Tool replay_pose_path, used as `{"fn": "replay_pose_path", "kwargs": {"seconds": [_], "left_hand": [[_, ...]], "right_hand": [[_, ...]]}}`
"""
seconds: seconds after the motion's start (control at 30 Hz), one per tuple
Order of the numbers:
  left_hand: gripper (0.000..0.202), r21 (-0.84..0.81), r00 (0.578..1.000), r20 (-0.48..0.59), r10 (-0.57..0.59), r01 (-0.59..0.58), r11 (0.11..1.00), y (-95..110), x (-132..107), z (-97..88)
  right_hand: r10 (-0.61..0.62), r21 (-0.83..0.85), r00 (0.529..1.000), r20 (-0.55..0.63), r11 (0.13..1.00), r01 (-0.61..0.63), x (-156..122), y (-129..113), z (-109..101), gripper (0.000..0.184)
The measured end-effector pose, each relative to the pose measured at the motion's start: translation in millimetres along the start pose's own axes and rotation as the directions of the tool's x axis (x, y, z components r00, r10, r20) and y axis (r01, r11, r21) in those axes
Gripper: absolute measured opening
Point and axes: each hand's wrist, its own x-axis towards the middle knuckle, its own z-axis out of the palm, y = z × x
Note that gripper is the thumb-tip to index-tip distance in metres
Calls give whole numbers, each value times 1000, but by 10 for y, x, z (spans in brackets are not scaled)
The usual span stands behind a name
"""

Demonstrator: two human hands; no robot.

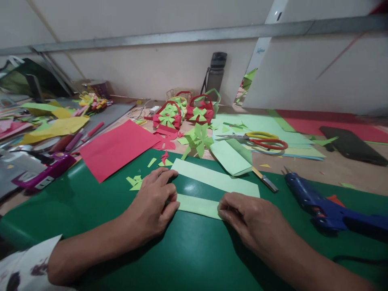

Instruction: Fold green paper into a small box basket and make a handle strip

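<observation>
A light green paper strip (198, 207) lies on the green mat (194, 254), held at both ends. At its left end my left hand (159, 196) is closed on it, thumb at the near edge. My right hand (245, 214) pinches the right end, its fingers hiding that tip. Just beyond lies a second light green paper strip (215, 176), flat and slanting, its left end near my left fingertips. Past that strip rests a folded light green paper piece (232, 157). Small green paper scraps (135, 182) sit left of my left hand.
A blue glue gun (315, 202) lies at right, beside a cutter knife (265, 180). Scissors (260, 139) rest on paper sheets behind. Red paper (119, 149) and a purple tool (47, 171) are at left. Small red paper baskets (200, 113) and a bottle (216, 72) stand by the wall.
</observation>
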Motion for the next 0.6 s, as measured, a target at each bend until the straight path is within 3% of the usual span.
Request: {"fn": "replay_pose_path", "kwargs": {"seconds": [0.03, 0.13, 0.2, 0.27, 0.4, 0.6], "left_hand": [[7, 32, 1000, 13, 9, -9, 999, 0, 6, -6], [54, 183, 989, 71, 131, -142, 973, -20, 46, -18], [80, 249, 951, 166, 262, -297, 922, -37, 91, -24], [89, 254, 893, 270, 360, -427, 868, -39, 139, -39], [82, 223, 813, 387, 435, -540, 811, 27, 222, -111], [57, 186, 781, 427, 455, -568, 802, 147, 283, -202]], "right_hand": [[6, -1, 1000, -1, 1000, -6, -6, 0, -2, 12], [18, -2, 1000, -18, 1000, -18, -18, -6, -9, 2], [20, -4, 999, -29, 1000, -20, -18, -11, -8, 6], [22, -4, 999, -35, 1000, -22, -13, -15, -4, 10], [35, -13, 999, -41, 999, -36, -5, -18, 2, 12], [29, -16, 998, -48, 999, -30, -12, -6, 1, 11]]}}
